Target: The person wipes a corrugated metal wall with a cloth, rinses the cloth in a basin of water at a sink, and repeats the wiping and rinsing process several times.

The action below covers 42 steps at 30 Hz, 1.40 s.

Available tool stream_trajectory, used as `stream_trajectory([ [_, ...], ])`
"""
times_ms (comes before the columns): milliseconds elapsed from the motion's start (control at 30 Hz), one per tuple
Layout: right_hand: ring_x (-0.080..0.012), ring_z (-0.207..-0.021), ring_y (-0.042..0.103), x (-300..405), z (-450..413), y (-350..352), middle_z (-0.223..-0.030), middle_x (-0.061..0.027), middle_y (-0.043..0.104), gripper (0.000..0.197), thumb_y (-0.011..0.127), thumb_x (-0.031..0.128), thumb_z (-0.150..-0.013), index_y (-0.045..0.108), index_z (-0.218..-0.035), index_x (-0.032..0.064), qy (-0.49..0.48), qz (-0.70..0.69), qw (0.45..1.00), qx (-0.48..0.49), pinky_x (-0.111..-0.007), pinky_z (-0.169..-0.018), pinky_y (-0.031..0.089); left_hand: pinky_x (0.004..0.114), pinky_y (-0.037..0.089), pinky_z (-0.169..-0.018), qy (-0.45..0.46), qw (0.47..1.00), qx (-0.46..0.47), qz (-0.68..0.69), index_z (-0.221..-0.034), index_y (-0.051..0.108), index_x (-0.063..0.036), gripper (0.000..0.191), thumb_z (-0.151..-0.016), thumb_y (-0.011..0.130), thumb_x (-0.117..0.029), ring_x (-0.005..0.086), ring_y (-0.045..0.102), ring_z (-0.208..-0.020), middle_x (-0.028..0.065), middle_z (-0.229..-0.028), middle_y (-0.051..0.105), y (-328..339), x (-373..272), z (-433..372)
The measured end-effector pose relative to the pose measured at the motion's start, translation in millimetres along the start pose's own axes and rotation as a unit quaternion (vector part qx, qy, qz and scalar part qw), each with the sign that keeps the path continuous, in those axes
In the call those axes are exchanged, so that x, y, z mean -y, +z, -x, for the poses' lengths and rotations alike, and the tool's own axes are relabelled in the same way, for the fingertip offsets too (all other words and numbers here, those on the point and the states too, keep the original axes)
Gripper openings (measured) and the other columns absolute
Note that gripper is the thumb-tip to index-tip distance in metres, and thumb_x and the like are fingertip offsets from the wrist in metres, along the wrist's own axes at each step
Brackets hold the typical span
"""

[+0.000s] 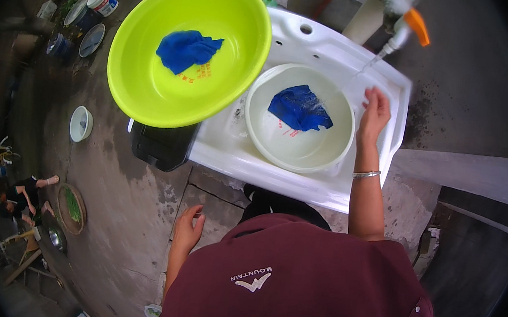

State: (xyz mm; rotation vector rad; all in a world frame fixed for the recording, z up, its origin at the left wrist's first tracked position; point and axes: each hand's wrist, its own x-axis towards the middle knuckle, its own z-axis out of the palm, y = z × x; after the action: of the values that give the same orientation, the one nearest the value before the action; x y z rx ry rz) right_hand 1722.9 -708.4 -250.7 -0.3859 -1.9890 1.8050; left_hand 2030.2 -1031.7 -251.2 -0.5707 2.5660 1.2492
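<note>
My right hand (376, 111), a bracelet at its wrist, hangs over the right side of the white sink (275, 179), holding nothing, with fingers loosely bent. Beside it a pale plastic basin (310, 150) sits in the sink, a wet blue cloth (301, 108) on its bottom. Water runs from the tap (399, 37), which has an orange handle, down towards this basin. My left hand (187, 228) is empty, low at my left side, its thumb apart from the fingers. A large yellow-green basin (136, 86) rests at the sink's left, holding another blue cloth (186, 50).
A black container (162, 144) is partly under the yellow-green basin. Left on the concrete ground are a small white bowl (81, 124) and several buckets, one white (103, 1). Farther off, a person (24, 197) sits near a round basket (62, 217) of green vegetables.
</note>
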Motion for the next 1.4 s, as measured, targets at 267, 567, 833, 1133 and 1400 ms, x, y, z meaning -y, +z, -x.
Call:
stream_trajectory([
  [267, -0.0310, -0.089, 0.050, -208.2, 18.9, 14.8, -0.090, -0.0201, 0.053, 0.046, 0.057, 0.028, -0.067, 0.046, -0.101, -0.0011, 0.200, 0.421, 0.876, 0.129, -0.036, -0.078, 0.039, 0.032, 0.042, -0.067, -0.068, 0.997, -0.025, -0.002, -0.093, 0.051, 0.0001, 0.024, -0.070, 0.051, -0.007, 0.0265, 0.054, -0.074, 0.0157, -0.086, 0.054, -14.2, 14.8, 40.6],
  [567, -0.0113, -0.057, 0.050, -133.5, 66.7, 78.2, -0.064, -0.0014, 0.051, 0.014, 0.056, -0.001, -0.057, 0.050, -0.068, 0.0052, 0.289, 0.136, 0.849, 0.421, -0.020, -0.041, 0.039, 0.033, 0.041, -0.067, -0.069, 0.997, -0.026, 0.004, -0.094, 0.051, -0.0002, 0.024, -0.071, 0.050, -0.008, 0.0268, 0.054, -0.075, 0.0158, -0.084, 0.054, 3.6, 24.5, 50.6],
  [833, -0.0054, -0.050, 0.039, -120.3, 18.1, 5.8, -0.056, 0.0039, 0.046, 0.011, 0.055, 0.003, -0.061, 0.046, -0.058, 0.0094, 0.244, 0.046, 0.931, 0.267, -0.018, -0.048, 0.032, 0.033, 0.041, -0.067, 0.007, 1.000, 0.019, 0.002, -0.094, 0.050, -0.0005, 0.024, -0.071, 0.051, -0.008, 0.0264, 0.053, -0.076, 0.0144, -0.084, 0.053, 15.9, -1.1, 13.3],
  [1133, -0.0042, -0.056, 0.045, -62.1, 18.9, 16.5, -0.062, 0.0025, 0.050, 0.014, 0.055, 0.002, -0.069, 0.044, -0.065, 0.0099, 0.234, -0.082, 0.919, 0.305, -0.019, -0.052, 0.037, 0.031, 0.041, -0.067, 0.006, 1.000, 0.029, -0.008, -0.094, 0.050, -0.0003, 0.024, -0.072, 0.050, -0.008, 0.0261, 0.053, -0.078, 0.0141, -0.085, 0.053, 28.3, -43.1, -6.2],
  [1400, -0.0135, -0.078, 0.050, -107.0, -12.3, 13.1, -0.087, -0.0076, 0.053, 0.030, 0.048, 0.000, -0.069, 0.045, -0.097, 0.0080, 0.287, 0.079, 0.923, 0.246, -0.026, -0.067, 0.040, 0.031, 0.041, -0.067, 0.033, 0.999, 0.032, 0.005, -0.092, 0.051, 0.0013, 0.022, -0.071, 0.050, -0.007, 0.0271, 0.053, -0.078, 0.0154, -0.085, 0.053, 36.9, -78.9, -31.6],
])
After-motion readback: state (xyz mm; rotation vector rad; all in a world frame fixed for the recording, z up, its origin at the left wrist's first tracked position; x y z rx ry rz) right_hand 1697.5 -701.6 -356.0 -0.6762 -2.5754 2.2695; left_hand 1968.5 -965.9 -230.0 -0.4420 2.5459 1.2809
